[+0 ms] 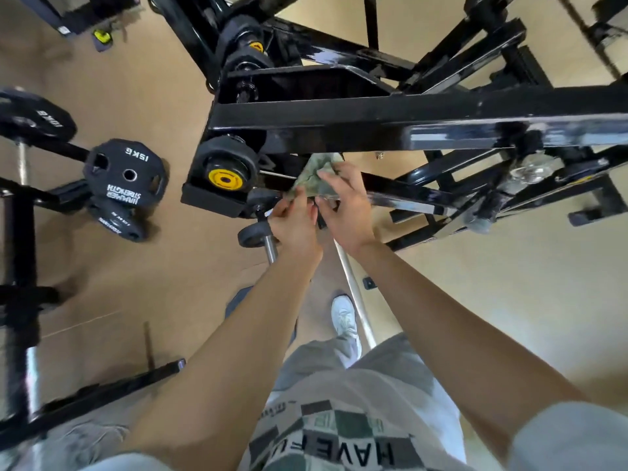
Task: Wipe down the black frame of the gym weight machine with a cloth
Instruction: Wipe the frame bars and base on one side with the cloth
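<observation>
The weight machine's black frame (339, 113) spans the upper half of the head view, its thick beam running from centre to right. Just below that beam, a crumpled greenish cloth (314, 175) hangs between both my hands. My left hand (295, 222) pinches the cloth's lower edge. My right hand (346, 209) holds the cloth from the right, fingers spread over it. Behind the cloth a thinner black frame bar (407, 195) slants to the right. A yellow-capped roller (224, 171) sits at the frame's left end, beside the cloth.
Black weight plates (124, 171) marked 15KG hang on a rack at the left. A chrome bar (356, 300) runs down between my arms above a white shoe (345, 317). Another black rack bar (102, 396) crosses the lower left. Tan floor lies all around.
</observation>
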